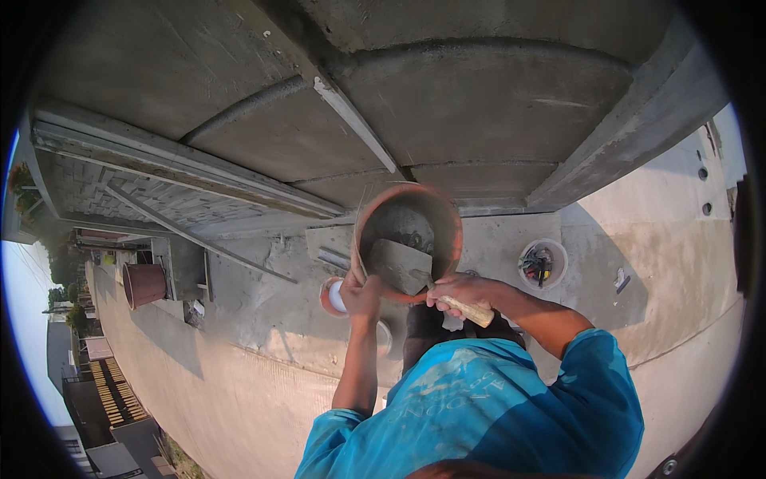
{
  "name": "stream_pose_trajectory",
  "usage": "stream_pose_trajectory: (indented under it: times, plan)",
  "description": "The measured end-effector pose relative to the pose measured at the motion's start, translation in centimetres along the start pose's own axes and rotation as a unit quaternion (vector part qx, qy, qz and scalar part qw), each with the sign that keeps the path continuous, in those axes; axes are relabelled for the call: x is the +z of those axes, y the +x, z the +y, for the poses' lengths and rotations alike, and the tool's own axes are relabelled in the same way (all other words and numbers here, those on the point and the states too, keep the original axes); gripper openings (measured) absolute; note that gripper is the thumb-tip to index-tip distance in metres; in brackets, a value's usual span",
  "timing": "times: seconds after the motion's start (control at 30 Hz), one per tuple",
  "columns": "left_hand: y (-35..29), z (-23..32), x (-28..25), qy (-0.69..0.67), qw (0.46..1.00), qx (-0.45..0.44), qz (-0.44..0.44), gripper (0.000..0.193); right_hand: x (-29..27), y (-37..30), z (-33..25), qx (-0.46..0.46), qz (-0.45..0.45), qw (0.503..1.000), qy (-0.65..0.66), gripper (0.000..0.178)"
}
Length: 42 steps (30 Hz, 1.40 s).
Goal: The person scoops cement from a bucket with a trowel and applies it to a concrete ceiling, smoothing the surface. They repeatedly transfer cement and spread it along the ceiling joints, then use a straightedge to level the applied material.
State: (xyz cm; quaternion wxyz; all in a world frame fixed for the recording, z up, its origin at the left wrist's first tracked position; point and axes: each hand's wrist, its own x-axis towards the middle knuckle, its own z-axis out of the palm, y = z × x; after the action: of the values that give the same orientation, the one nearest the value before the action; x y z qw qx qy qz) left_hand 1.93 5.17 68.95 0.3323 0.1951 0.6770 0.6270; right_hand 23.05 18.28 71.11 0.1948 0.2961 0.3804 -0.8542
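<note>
A reddish-orange bucket (454, 227) is in front of my body, with wet grey mortar (407, 222) inside it. My left hand (363, 297) is closed on the near left side of its rim. At the near right of the rim, my right hand (463, 292) grips a trowel by its pale wooden handle (476, 314). The broad grey trowel blade (400, 265) reaches into the bucket, over the mortar. Whether the blade carries any mortar I cannot tell.
A grey plastered wall (495, 104) rises ahead, with a straight batten (351, 120) against it. A white bucket of tools (544, 263) stands right; a small orange bucket (329, 297) sits left. Farther left are a leaning plank (195, 230) and a brown tub (145, 285).
</note>
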Motion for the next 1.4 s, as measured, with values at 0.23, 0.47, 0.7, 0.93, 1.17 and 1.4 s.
stream_pose_trajectory:
  times: [0.23, 0.47, 0.7, 0.93, 1.17, 1.4]
  plan:
    - [-0.4, -0.9, -3.0, -0.158, 0.975, -0.112, 0.107, 0.020, 1.5, -1.4, -4.3, -0.207, -0.124, 0.952, 0.188, 0.024]
    - [-1.8, -0.1, -8.1, -0.099, 0.984, -0.114, 0.094, 0.040, 6.9, 0.0, -14.0, -0.682, 0.306, 0.658, -0.091, 0.017]
    - [-4.0, 0.6, -14.1, -0.061, 0.982, -0.126, 0.130, 0.031, 4.4, 11.1, -24.9, -0.692, 0.620, 0.330, -0.170, 0.025]
    - [-4.8, 0.2, -16.7, -0.090, 0.979, -0.139, 0.117, 0.025, 6.2, 15.7, -27.9, -0.643, 0.648, 0.373, -0.165, 0.025]
    - [-3.7, 0.1, -16.4, -0.103, 0.979, -0.136, 0.112, 0.027, 9.1, 11.3, -23.0, -0.667, 0.492, 0.513, -0.222, 0.028]
    - [-1.8, -0.8, -15.7, -0.104, 0.982, -0.126, 0.100, 0.030, 7.5, 5.2, -7.6, -0.398, 0.377, 0.757, -0.356, 0.040]
